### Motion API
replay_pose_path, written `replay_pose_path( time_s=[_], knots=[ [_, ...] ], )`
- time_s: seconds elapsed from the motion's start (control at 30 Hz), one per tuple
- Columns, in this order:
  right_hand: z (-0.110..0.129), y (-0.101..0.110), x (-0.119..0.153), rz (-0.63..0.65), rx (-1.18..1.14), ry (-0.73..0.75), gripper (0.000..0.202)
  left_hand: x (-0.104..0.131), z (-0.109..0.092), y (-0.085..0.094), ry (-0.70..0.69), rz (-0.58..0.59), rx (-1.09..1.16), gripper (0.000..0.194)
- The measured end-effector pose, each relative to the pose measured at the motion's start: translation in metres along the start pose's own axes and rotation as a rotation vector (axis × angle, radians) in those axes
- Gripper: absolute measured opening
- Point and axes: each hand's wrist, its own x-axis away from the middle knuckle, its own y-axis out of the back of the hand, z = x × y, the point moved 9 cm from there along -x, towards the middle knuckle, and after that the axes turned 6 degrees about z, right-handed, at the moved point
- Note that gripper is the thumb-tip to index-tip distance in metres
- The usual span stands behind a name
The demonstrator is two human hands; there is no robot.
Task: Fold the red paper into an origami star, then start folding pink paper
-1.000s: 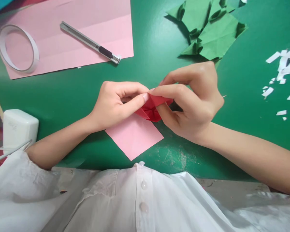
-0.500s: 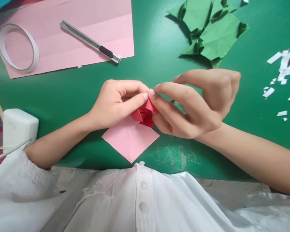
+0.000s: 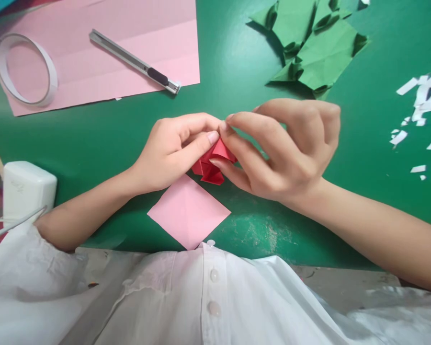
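A small red folded paper piece (image 3: 210, 168) is pinched between my two hands at the middle of the view. My left hand (image 3: 177, 148) grips its upper left edge, thumb on top and fingers curled behind. From the right, my right hand (image 3: 285, 151) closes thumb and fingertips on its top and right side, partly covering it. Just below lies a pink paper square (image 3: 189, 211), turned like a diamond, with a crease down its middle; its top corner reaches close under the red paper.
On a large pink sheet (image 3: 72, 28) at the upper left lie a tape roll (image 3: 52, 81) and a utility knife (image 3: 129, 57). Folded green paper pieces (image 3: 326, 57) sit at the upper right, white paper scraps (image 3: 425, 98) at the far right. A white box with a cable (image 3: 28, 189) stands left.
My right hand has shifted left and slightly up around the red paper. The pink square has slid a little down and left, so more of it shows.
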Motion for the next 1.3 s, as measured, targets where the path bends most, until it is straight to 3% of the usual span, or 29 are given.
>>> replay_pose_path(
  time_s=[0.1,0.23,0.4,0.5,0.63,0.73,0.87,0.97,1.07,1.2,1.3],
  knots=[
    [-0.011,-0.007,0.000,0.087,-0.107,-0.047,0.031,0.001,0.001,0.002,0.010,-0.032,-0.035,0.029],
    [-0.023,-0.012,0.001,0.148,-0.338,-0.119,0.022,0.002,0.001,0.003,0.008,-0.062,-0.013,0.024],
    [-0.027,-0.017,0.001,0.214,-0.394,-0.165,0.014,0.004,0.000,0.004,-0.004,-0.103,-0.071,0.025],
    [-0.033,-0.025,0.002,0.297,-0.422,-0.250,0.021,0.007,-0.001,0.004,-0.034,-0.132,-0.133,0.024],
    [-0.035,-0.018,-0.001,0.220,-0.409,-0.214,0.016,0.011,-0.007,0.004,-0.172,-0.187,-0.168,0.026],
    [-0.043,-0.016,0.000,0.190,-0.399,-0.205,0.020,0.016,-0.014,0.006,-0.276,-0.261,-0.282,0.017],
    [-0.063,-0.033,0.010,0.330,-0.393,-0.321,0.036,0.028,-0.035,-0.002,-0.488,-0.378,-0.645,0.004],
    [-0.070,-0.040,0.017,0.374,-0.435,-0.357,0.037,0.033,-0.040,-0.018,-0.598,-0.336,-0.818,0.011],
    [-0.066,-0.044,0.018,0.399,-0.426,-0.296,0.036,0.035,-0.038,-0.027,-0.660,-0.293,-0.871,0.014],
    [-0.052,-0.035,0.013,0.363,-0.356,-0.090,0.032,0.033,-0.031,-0.030,-0.675,-0.219,-0.833,0.013],
    [-0.050,-0.034,0.012,0.416,-0.345,-0.114,0.025,0.033,-0.031,-0.030,-0.685,-0.203,-0.824,0.014]
  ],
)
